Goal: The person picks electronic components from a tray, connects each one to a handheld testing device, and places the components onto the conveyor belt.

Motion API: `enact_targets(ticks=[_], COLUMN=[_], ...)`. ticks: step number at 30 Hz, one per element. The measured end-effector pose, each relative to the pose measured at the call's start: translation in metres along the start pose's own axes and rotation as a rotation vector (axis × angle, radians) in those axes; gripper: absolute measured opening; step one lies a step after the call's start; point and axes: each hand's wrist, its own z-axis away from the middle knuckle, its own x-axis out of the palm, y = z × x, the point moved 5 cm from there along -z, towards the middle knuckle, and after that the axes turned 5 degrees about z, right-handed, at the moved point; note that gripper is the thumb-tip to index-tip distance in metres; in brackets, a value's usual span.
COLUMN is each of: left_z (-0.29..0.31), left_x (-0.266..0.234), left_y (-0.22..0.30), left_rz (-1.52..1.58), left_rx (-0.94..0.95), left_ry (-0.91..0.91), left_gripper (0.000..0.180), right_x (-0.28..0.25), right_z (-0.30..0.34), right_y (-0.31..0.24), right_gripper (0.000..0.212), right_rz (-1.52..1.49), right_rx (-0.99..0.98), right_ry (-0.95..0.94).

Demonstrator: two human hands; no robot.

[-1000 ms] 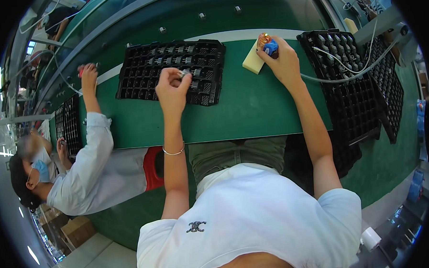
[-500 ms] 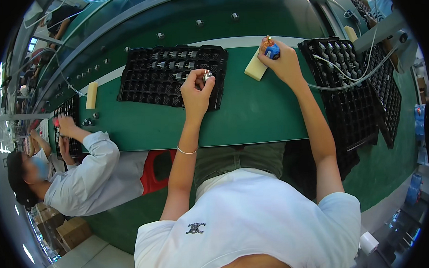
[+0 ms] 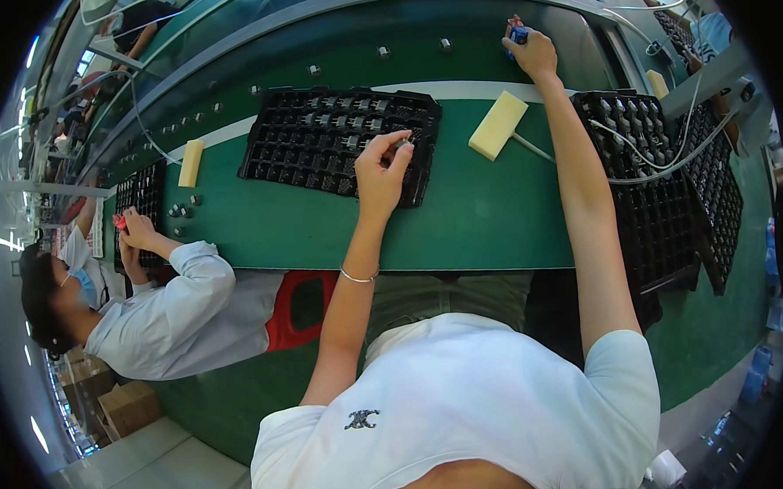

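Observation:
My left hand [image 3: 382, 177] is over the right end of a black compartment tray [image 3: 291, 153], its thumb and fingers pinching a small metal part [image 3: 403, 143]. Several similar silvery parts [image 3: 356, 122] sit in the tray's upper rows. Out past the table's pale border strip, my right arm is stretched over the dark green surface beyond. There my right hand [image 3: 536, 55] is closed around a small blue object with a copper-coloured end [image 3: 517, 34]; its exact kind I cannot make out.
A pale yellow block [image 3: 497, 126] lies right of the tray. Stacked black trays [image 3: 638, 190] with a white cable stand at the right. Several small parts [image 3: 383, 52] are spaced along the far surface. At left, a co-worker [image 3: 162, 298] handles something red beside another yellow block [image 3: 191, 163].
My right hand has moved away from the yellow block, farther out over the far surface, with the blue object. My left hand still pinches the small part over the tray. The view has shifted slightly.

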Motion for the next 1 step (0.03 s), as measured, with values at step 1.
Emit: enact_targets(ticks=[1], left_z=[-0.0025], left_x=[0.0007], left_y=[-0.0054], left_rz=[0.049], left_rx=[-0.046], left_ry=[-0.009], left_gripper=[0.023], right_x=[-0.0023], right_z=[-0.0021], right_y=[0.0024], right_gripper=[0.048], right_rz=[0.022], right_rx=[-0.039], right_ry=[-0.021])
